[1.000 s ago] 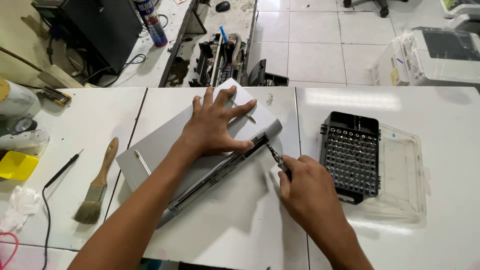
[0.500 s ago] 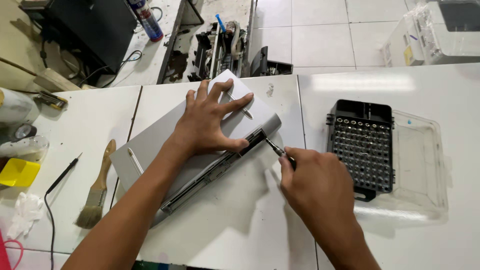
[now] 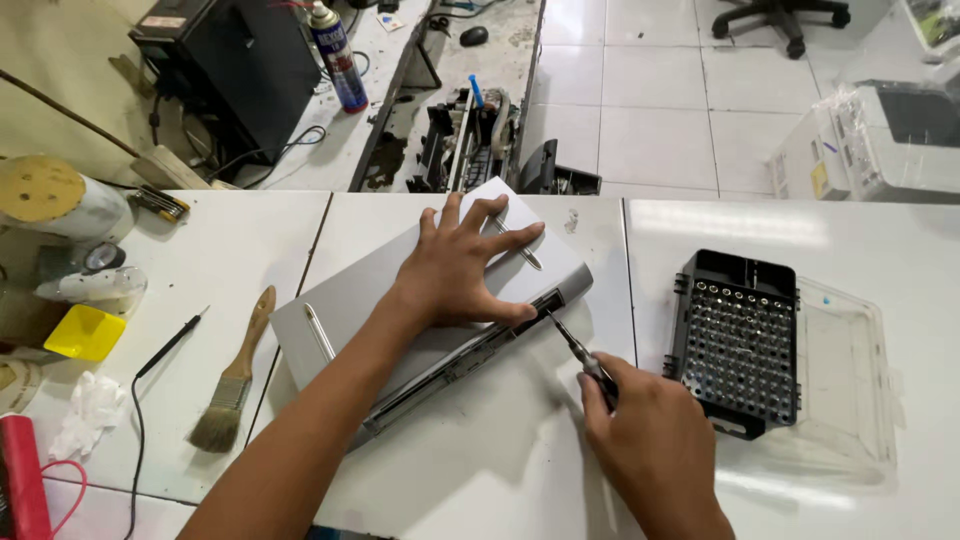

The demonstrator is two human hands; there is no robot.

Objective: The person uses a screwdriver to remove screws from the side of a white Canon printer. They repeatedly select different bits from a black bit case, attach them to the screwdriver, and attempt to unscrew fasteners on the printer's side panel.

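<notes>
left hand (image 3: 462,268) spread flat on the upside-down grey laptop (image 3: 400,300) | slim black precision screwdriver (image 3: 572,345) pinched by right hand (image 3: 650,440), tip aimed at 11 o'clock

spray can (image 3: 335,55) | far left bench | blue, labelled

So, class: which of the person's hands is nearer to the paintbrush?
Left. The left hand lies flat on the grey laptop, beside the paintbrush. The right hand holds a screwdriver beyond the laptop, farther off.
</notes>
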